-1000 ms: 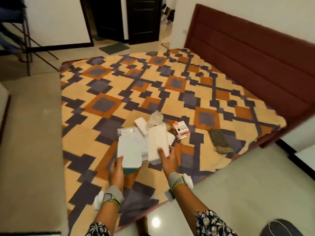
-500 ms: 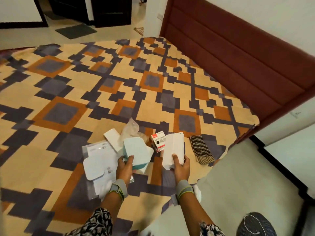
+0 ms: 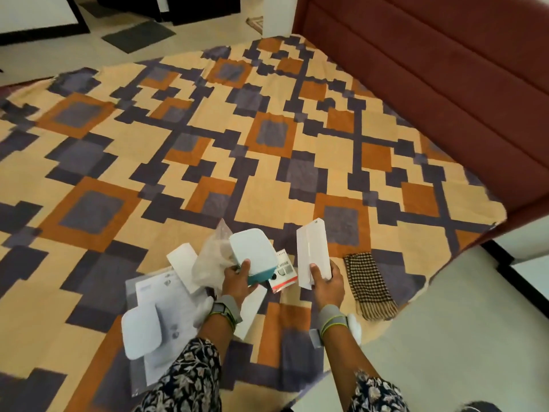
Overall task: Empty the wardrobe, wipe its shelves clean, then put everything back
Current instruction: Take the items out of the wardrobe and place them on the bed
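Note:
My left hand grips a white box with a teal side, held above the bed's near edge. My right hand grips a long white box, standing upright just to the right. Between the two boxes a small red and white box lies on the patterned bedspread. Left of my left hand lie a crumpled clear plastic bag, a white card, a printed sheet and a rounded white lid. The wardrobe is out of view.
A checked cloth with fringe lies near the bed's right corner. A dark red headboard runs along the right. Pale floor shows at the lower right, with a dark mat and doorway at the far left.
Both hands have lifted their boxes a little and the long white box now stands more upright. The view has moved closer to the bed and turned right.

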`<action>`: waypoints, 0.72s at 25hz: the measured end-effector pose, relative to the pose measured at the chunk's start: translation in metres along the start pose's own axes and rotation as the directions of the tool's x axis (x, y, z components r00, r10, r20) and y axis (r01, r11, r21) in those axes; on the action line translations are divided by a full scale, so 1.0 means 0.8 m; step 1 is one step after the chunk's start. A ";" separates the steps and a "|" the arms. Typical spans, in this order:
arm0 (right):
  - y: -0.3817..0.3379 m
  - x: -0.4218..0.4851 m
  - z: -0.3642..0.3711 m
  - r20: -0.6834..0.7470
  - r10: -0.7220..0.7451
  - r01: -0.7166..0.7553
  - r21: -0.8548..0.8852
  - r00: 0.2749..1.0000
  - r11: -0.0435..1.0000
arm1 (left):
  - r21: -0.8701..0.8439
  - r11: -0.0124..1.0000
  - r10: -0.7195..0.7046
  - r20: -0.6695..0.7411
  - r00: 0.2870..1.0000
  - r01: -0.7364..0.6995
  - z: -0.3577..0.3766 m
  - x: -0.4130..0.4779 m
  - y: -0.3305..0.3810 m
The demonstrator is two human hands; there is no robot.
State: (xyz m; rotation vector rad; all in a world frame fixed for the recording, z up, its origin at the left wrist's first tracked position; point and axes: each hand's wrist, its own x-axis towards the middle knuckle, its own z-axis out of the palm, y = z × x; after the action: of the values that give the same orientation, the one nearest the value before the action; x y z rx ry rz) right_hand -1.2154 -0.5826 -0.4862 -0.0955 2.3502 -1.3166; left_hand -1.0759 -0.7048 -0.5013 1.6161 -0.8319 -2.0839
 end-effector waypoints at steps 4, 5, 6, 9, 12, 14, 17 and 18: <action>-0.011 0.109 0.047 0.068 0.023 -0.019 -0.067 0.997 0.998 | -0.082 0.996 -0.032 -0.014 0.999 0.031 0.066 0.081 0.043; -0.017 0.130 0.054 0.074 0.040 -0.035 -0.067 0.996 0.997 | -0.101 0.994 -0.035 -0.034 0.999 0.031 0.084 0.099 0.053; -0.010 0.156 0.063 0.102 0.057 -0.050 -0.073 0.993 0.996 | -0.120 0.991 -0.076 -0.074 0.994 0.066 0.098 0.127 0.047; 0.014 0.202 0.082 0.139 0.117 -0.103 -0.103 0.983 0.989 | -0.118 0.981 -0.169 -0.144 0.975 0.152 0.117 0.186 0.027; 0.020 0.230 0.101 0.180 0.135 -0.120 -0.093 0.974 0.988 | -0.079 0.983 -0.173 -0.154 0.973 0.163 0.130 0.224 0.031; 0.018 0.259 0.121 0.190 0.143 -0.124 -0.109 0.971 0.986 | -0.051 0.987 -0.161 -0.197 0.967 0.154 0.143 0.258 0.043; 0.022 0.275 0.142 0.230 0.162 -0.123 -0.176 0.959 0.977 | 0.166 0.960 -0.171 -0.285 0.943 0.224 0.145 0.291 0.039; 0.034 0.283 0.149 0.236 0.178 -0.131 -0.203 0.955 0.970 | 0.275 0.926 -0.168 -0.317 0.933 0.260 0.145 0.299 0.033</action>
State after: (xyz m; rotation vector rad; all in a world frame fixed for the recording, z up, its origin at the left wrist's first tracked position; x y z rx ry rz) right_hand -1.3659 -0.7236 -0.6399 -0.1248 2.2055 -0.9488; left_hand -1.2538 -0.8464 -0.6419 2.2115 -0.9525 -1.8516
